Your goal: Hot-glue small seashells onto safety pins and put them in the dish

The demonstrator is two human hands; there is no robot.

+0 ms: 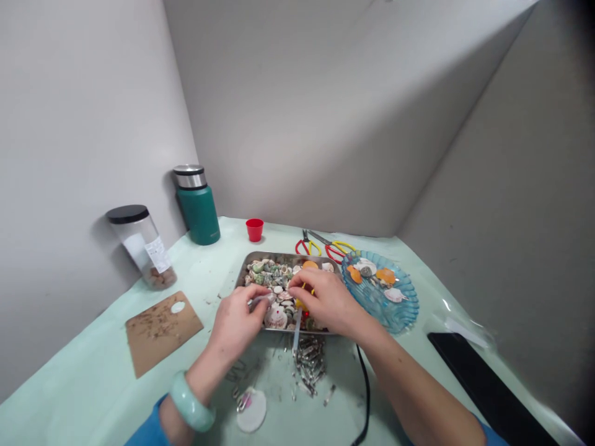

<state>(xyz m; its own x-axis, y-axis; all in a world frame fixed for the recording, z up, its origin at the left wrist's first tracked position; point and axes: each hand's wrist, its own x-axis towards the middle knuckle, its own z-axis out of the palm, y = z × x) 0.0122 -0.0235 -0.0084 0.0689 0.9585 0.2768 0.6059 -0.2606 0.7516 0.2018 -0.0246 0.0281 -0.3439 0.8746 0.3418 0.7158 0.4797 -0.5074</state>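
Observation:
My left hand (239, 316) is over the left part of a metal tray (240, 272) full of small seashells (264, 272). Its thumb and index finger pinch a small whitish piece (271, 298), possibly a shell. My right hand (328, 298) reaches over the tray from the right, fingertips drawn together close to the left ones. Whatever sits between them is too small to make out. Under the right hand is a yellow tool (301, 305) with a translucent stick (297, 331) poking out towards me. A ribbed shell (276, 318) lies just below the fingertips.
Metal clips (310, 365) lie piled before the tray, near a white disc (251, 410) and black cord (365, 390). A blue plate (409, 303) holds shells. Scissors (339, 248), a red cup (255, 230), green bottle (199, 207), jar (144, 248) and cardboard (162, 334) stand around.

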